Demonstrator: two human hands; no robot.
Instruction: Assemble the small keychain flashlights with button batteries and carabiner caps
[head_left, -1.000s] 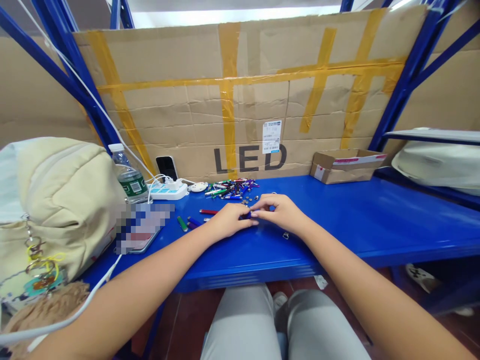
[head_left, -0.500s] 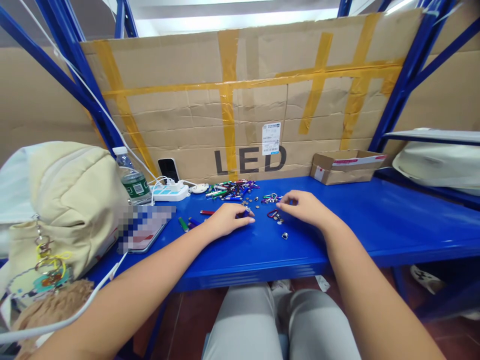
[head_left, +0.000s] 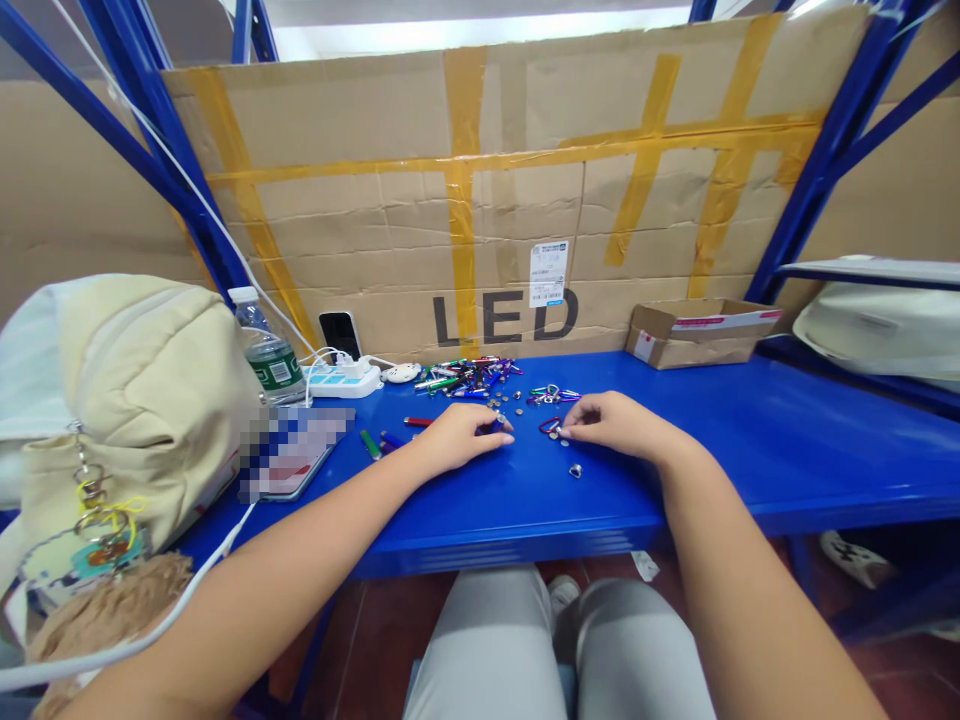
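My left hand point(head_left: 465, 438) rests on the blue steel shelf, its fingertips pinched on a small dark blue mini flashlight point(head_left: 496, 425). A few inches right, my right hand point(head_left: 615, 423) has its fingertips down beside a red carabiner point(head_left: 550, 425). Whether those fingers hold anything is hidden. Several coloured carabiners point(head_left: 553, 396) lie just beyond it, and a small silver metal part point(head_left: 575, 470) sits in front. Button cells point(head_left: 499, 405) are scattered between the hands and a heap of mini flashlights point(head_left: 469, 377).
The blue shelf top point(head_left: 712, 440) runs right to a small cardboard box point(head_left: 697, 335). At left stand a beige bag point(head_left: 127, 390), a water bottle point(head_left: 268, 355), a blurred phone point(head_left: 292, 450) and a power strip point(head_left: 341, 380). Taped cardboard point(head_left: 502, 200) forms the back.
My hands have come apart since the earliest frame, when they met over the blue item. My right hand has moved right and then forward to the red carabiner, uncovering the small parts.
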